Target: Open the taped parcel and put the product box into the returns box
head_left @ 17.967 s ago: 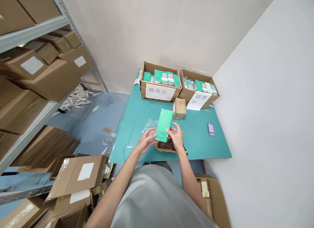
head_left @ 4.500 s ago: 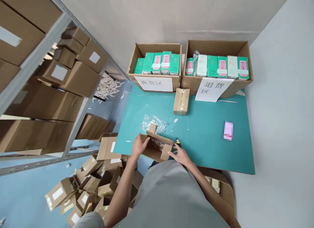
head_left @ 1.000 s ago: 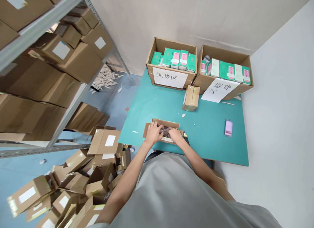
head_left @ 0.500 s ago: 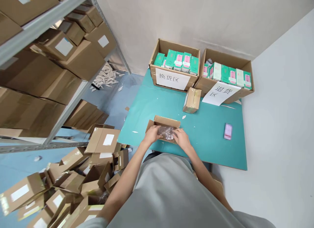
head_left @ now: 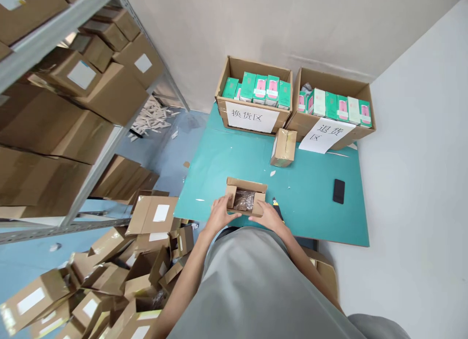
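Note:
A small open cardboard box [head_left: 246, 185] lies near the front edge of the table, with its left and right end flaps folded inward. Clear bubble wrap [head_left: 243, 200] shows between those flaps; whatever it may cover is hidden. My left hand [head_left: 220, 214] grips the box's left end loosely, fingers on the flap and thumb along the front side. At the right end, my right hand [head_left: 268, 215] holds the box in the same way. Just beyond my right hand lies a yellow-and-black box cutter [head_left: 277, 208], partly hidden by it.
Two large cartons [head_left: 255, 127] [head_left: 360, 131] with green packages and paper signs stand at the table's back. Before them sits a taped box [head_left: 283, 149]. A black phone [head_left: 339, 191] lies right. Loaded shelving [head_left: 120, 129] and piled cardboard boxes [head_left: 106, 280] flank the left.
Both hands have moved off the bubble wrap to the box's ends. The end flaps now fold inward over part of the wrap. The box cutter has come into sight.

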A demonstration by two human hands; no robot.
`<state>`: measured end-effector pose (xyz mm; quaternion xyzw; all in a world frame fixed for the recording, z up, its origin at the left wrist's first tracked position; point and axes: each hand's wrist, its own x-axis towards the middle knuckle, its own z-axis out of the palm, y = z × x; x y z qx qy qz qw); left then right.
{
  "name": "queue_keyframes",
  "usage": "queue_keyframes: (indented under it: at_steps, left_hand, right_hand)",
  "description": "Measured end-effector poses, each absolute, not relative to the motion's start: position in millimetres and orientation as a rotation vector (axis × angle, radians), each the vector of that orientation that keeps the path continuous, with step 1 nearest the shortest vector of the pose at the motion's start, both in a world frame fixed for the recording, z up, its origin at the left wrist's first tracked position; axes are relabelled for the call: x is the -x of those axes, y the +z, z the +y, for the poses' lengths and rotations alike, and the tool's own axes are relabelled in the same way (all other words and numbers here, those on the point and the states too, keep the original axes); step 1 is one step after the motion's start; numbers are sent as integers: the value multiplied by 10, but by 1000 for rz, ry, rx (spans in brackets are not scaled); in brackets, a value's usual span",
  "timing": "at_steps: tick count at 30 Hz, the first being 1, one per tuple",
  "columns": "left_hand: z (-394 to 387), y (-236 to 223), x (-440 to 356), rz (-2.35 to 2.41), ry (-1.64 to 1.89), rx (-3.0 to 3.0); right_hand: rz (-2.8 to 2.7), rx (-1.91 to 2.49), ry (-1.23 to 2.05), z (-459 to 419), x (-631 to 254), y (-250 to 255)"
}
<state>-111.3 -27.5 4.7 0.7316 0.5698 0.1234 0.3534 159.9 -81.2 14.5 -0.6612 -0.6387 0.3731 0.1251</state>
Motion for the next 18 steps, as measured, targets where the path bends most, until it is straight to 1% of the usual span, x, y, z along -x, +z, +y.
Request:
queue_keyframes:
  at_steps: [3, 7, 9, 13, 18]
  left_hand:
    - [-216, 16, 1031, 1460, 298, -1887]
    - [10, -4, 994, 1641, 393, -1892]
    - [162, 4, 984, 1624, 415, -1958]
    - [391, 26, 971, 1455, 371, -2091]
    - [395, 40, 1016, 1340, 317, -2203]
  right_hand:
    - [-2044, 1956, 992, -754, -1578, 132]
    - [-1873, 2197, 765, -658, -1635, 103]
    - [-1793, 2264, 715, -590, -1658, 102]
    - [-1768, 2265, 819, -454, -1679, 106]
    - [-1745, 2137, 858, -466, -1687, 54]
